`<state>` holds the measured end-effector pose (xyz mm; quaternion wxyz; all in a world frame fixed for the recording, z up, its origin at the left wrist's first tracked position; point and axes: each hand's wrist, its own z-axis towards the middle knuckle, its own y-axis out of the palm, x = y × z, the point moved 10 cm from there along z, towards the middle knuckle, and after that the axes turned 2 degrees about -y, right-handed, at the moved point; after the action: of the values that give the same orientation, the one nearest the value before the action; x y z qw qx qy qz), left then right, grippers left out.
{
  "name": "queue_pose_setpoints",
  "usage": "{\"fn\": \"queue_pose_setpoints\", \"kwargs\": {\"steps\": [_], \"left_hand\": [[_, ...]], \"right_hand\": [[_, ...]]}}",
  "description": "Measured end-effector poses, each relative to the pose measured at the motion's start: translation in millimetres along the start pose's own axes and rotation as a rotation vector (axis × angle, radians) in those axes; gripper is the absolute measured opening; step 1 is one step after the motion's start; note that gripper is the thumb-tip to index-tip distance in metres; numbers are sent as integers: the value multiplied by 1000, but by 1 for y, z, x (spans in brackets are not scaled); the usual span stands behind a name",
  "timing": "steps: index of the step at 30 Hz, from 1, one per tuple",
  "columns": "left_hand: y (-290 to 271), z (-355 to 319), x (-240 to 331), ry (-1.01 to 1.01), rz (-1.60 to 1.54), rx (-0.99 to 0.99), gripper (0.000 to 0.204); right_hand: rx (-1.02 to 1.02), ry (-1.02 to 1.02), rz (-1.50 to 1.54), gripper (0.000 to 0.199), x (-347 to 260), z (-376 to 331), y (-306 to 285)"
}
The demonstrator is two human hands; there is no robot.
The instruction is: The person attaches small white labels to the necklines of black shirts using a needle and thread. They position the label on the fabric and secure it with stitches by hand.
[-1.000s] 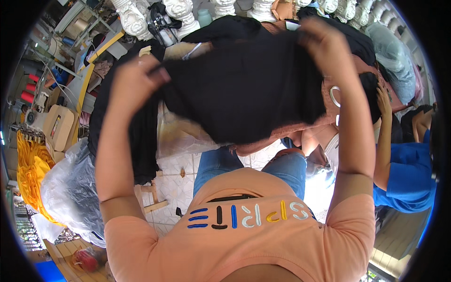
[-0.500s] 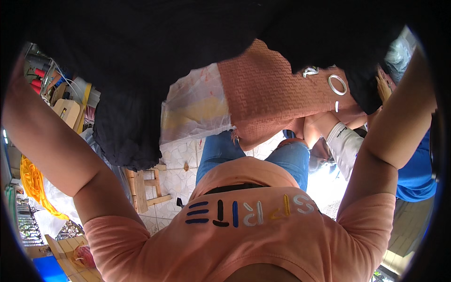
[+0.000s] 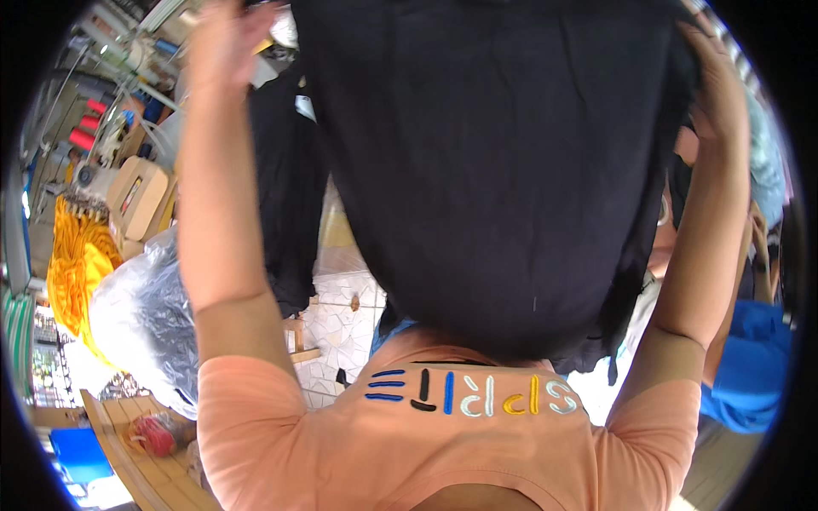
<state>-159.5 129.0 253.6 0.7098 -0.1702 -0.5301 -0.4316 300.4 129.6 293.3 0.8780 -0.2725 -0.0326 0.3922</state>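
Note:
A large piece of black cloth [image 3: 503,170], garment-like, hangs spread out in front of me, its lower edge reaching my lap. At its upper left corner is my left hand [image 3: 234,47], raised, blurred and closed near the top of the picture, with a bit of dark cloth at its fingertips. My right hand [image 3: 716,81] grips the cloth's upper right edge, fingers bent over it. More black cloth [image 3: 290,196] hangs to the left, beside my left forearm. The big cloth hides most of the work surface.
Left of me are a clear plastic bag [image 3: 149,307], bright yellow cloth [image 3: 77,264], red thread spools [image 3: 83,136] and a wooden piece [image 3: 139,198]. At right, another person's blue clothing [image 3: 750,366] shows. A wooden stool [image 3: 300,341] stands on the tiled floor [image 3: 341,328].
Both arms have swung inward and the black cloth has come down, spread between my hands. It now covers the brown-covered surface, white ring and my knees seen before.

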Motion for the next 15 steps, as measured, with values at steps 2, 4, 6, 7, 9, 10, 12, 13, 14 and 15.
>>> {"fn": "queue_pose_setpoints", "kwargs": {"steps": [2, 4, 6, 7, 9, 10, 12, 13, 14, 15], "left_hand": [[26, 37, -58, -67, 33, -122, 34], [30, 41, -142, -150, 380, -339, 55], [81, -34, -142, 280, 755, -374, 72], [93, -77, -162, 155, 688, -503, 74], [98, -148, -213, 224, 710, -678, 70], [108, -184, -225, 124, 835, -757, 67], [104, -226, -245, 71, 891, -749, 61], [102, -240, -252, 58, 911, -732, 59], [106, -251, -254, 131, 1010, -745, 57], [111, -259, -255, 209, 1105, -756, 55]], "right_hand": [[139, 393, 829, 31, 51, 0, 54], [69, 371, 334, 54, 83, -10, 114], [100, 241, 216, 47, 98, -54, 132], [12, 166, 190, 45, 63, -68, 132], [-93, 113, 117, 33, 37, -99, 134], [-85, 163, 136, 25, 36, -120, 123], [-74, 443, 202, 19, 61, -171, 113], [-63, 684, 274, 17, 77, -205, 109], [-9, 745, 310, 17, 89, -231, 100], [48, 805, 344, 17, 100, -258, 89]]}}
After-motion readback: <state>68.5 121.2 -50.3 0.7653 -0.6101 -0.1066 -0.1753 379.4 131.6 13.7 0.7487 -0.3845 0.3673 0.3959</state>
